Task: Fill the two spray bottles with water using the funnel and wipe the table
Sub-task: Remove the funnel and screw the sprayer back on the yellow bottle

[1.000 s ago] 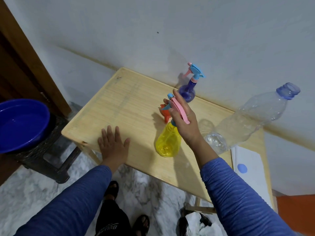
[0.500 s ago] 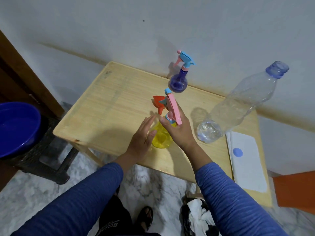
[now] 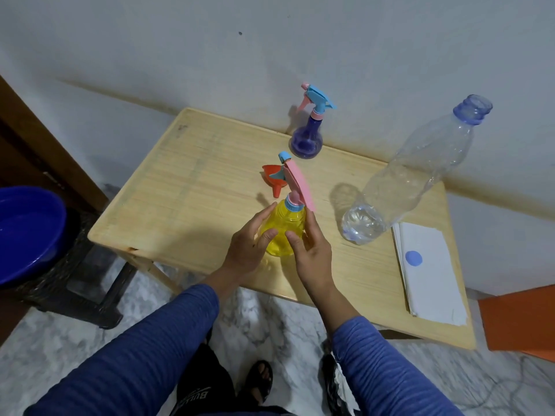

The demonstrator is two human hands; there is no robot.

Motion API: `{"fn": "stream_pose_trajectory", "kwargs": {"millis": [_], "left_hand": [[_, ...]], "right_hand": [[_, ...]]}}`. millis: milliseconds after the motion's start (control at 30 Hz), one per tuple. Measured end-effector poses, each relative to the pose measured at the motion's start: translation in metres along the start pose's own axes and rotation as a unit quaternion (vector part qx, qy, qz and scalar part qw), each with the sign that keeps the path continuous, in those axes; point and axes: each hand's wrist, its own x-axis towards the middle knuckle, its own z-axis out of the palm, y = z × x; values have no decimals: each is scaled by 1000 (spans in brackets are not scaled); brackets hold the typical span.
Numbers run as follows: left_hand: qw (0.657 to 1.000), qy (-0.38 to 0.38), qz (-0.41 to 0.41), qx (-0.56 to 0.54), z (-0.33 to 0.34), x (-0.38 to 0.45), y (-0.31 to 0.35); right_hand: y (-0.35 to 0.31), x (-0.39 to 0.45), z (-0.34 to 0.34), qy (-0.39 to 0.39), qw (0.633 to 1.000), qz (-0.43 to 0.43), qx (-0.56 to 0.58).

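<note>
A yellow spray bottle (image 3: 285,226) with a pink and blue trigger head stands near the front of the wooden table (image 3: 186,187). My left hand (image 3: 250,246) wraps its left side with thumb and fingers on the body. My right hand (image 3: 310,250) touches its right side with fingers mostly straight. A red funnel (image 3: 274,181) lies on its side just behind the bottle. The purple spray bottle (image 3: 306,139) stands at the table's back edge by the wall. A tall clear plastic water bottle (image 3: 414,175), uncapped, stands at the right with a little water in its base.
White folded paper towels (image 3: 432,280) lie at the table's right edge with a blue cap (image 3: 413,258) on them. A blue basin (image 3: 27,232) sits on a dark stool at left. An orange object (image 3: 519,319) is at far right. My feet are below.
My left hand left the table's front edge and came onto the yellow bottle. My right hand slid down from the trigger head to the bottle's body.
</note>
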Motion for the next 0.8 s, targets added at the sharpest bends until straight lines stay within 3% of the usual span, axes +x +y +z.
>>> {"fn": "stream_pose_trajectory", "kwargs": {"millis": [367, 800], "left_hand": [[982, 83, 7, -168, -1, 28, 31], [973, 145, 11, -178, -68, 167, 60]], "right_hand": [[-42, 34, -5, -10, 994, -54, 96], [-117, 176, 43, -19, 988, -87, 127]]}}
